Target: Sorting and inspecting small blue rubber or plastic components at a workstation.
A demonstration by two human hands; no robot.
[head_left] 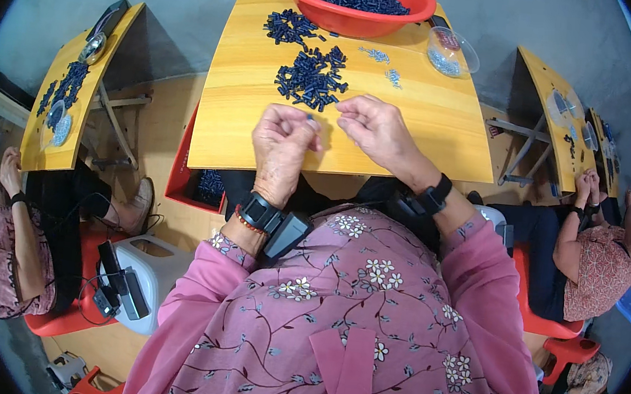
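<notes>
The left hand (pixel 283 136) pinches a small dark piece (pixel 311 117) above the wooden tabletop (pixel 430 128); the right hand (pixel 380 133) has thumb and finger drawn together, anything between them too small to tell. A near pile of dark cylinders (pixel 311 79) lies between the hands and the red plastic basin (pixel 349 21), silvery bits (pixel 377 55) and a clear tub (pixel 452 67) to its right

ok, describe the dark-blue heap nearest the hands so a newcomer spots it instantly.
Find the big red basin at the far end of the centre yellow table. On the table's left half, between basin and left hand, lie two heaps of small dark-blue pieces. Yours is the near heap, just beyond that hand, spread wider than the far heap beside the basin.
</notes>
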